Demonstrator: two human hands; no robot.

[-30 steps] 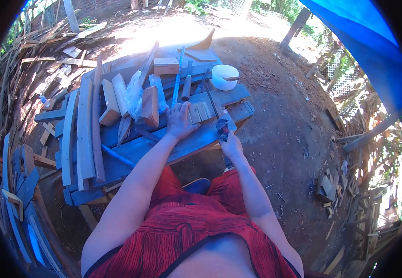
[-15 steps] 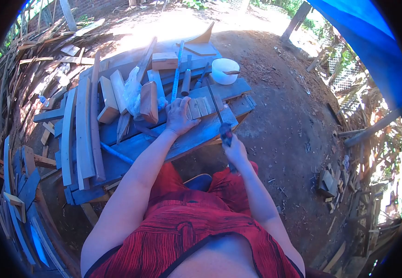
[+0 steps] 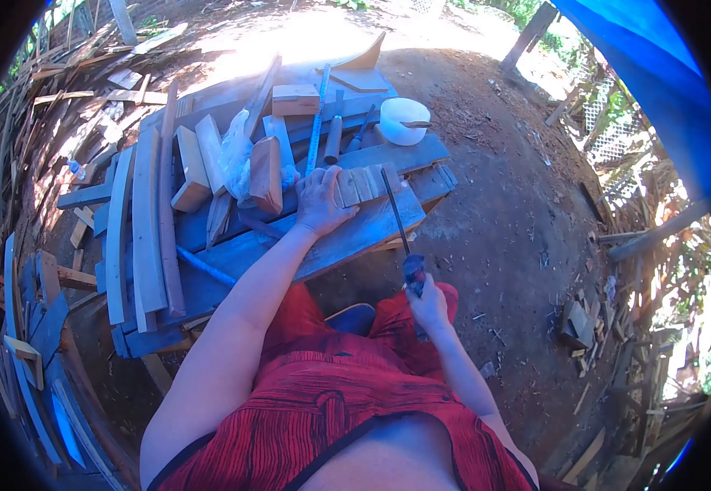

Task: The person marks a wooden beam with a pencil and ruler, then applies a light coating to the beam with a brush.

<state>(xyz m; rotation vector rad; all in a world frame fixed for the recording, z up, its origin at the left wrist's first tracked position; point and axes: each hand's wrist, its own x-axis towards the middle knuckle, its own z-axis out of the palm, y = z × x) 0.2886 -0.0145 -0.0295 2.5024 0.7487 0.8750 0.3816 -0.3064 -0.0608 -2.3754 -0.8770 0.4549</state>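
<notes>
My left hand (image 3: 323, 201) grips the left end of a short wooden block (image 3: 362, 186) on the workbench, fingers over its far edge and thumb along the near side. Several parallel lines cross the top of the block. In my right hand (image 3: 428, 306) is the dark handle of a handsaw (image 3: 401, 218). Its thin blade shows nearly edge-on and points away from me, its far end lying at the block's right end. My right fist is in front of the bench edge, over my right knee.
On the bench (image 3: 331, 250) lie a blue ruler (image 3: 317, 123), a chisel (image 3: 334, 139), wood blocks (image 3: 266, 173), a crumpled plastic bag (image 3: 236, 159) and long curved boards (image 3: 149, 221). A white bowl (image 3: 403, 131) stands near the right corner. Scrap wood (image 3: 36, 327) is piled at left.
My right hand has pulled the saw back toward my body, so its blade tip now lies at the block's end. My left hand stays on the block.
</notes>
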